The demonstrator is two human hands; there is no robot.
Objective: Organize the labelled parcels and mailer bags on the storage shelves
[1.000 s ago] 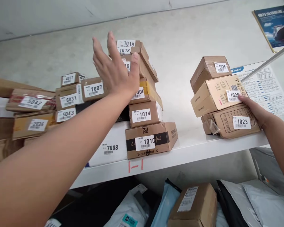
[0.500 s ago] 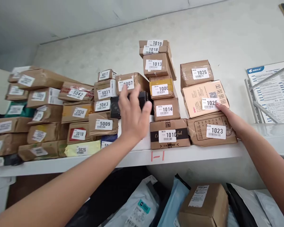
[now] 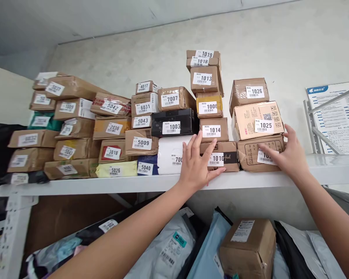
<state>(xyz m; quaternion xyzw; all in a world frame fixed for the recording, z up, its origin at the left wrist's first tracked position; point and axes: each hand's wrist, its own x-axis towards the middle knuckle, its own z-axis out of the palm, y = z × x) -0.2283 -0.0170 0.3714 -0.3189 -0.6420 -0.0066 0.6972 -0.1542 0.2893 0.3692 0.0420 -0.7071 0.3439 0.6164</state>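
My left hand [image 3: 196, 161] is open, fingers spread, in front of the dark-banded box labelled 1010 [image 3: 231, 155] and the white package [image 3: 168, 149] left of it. Whether it touches them I cannot tell. My right hand [image 3: 292, 153] is open, its thumb over the label of a brown box [image 3: 247, 155] and its fingers by that box's right side. On this box lie the pale orange box labelled 1025 [image 3: 247, 122] and the brown box labelled 1026 [image 3: 241, 93]. Box 1014 [image 3: 224, 128] stands above 1010, with boxes 1006, 1013, 1018 and 1019 stacked higher.
Labelled parcels fill the white shelf [image 3: 95, 186] to the left, among them a black box [image 3: 159, 120]. Below are bagged parcels and a carton [image 3: 244, 248]. A metal bracket [image 3: 311, 128] and a printed notice [image 3: 337, 124] are at the right.
My left hand has moved right and down, from before the black box to box 1010. My right hand has shifted down from box 1025 to the box below. The view has shifted slightly.
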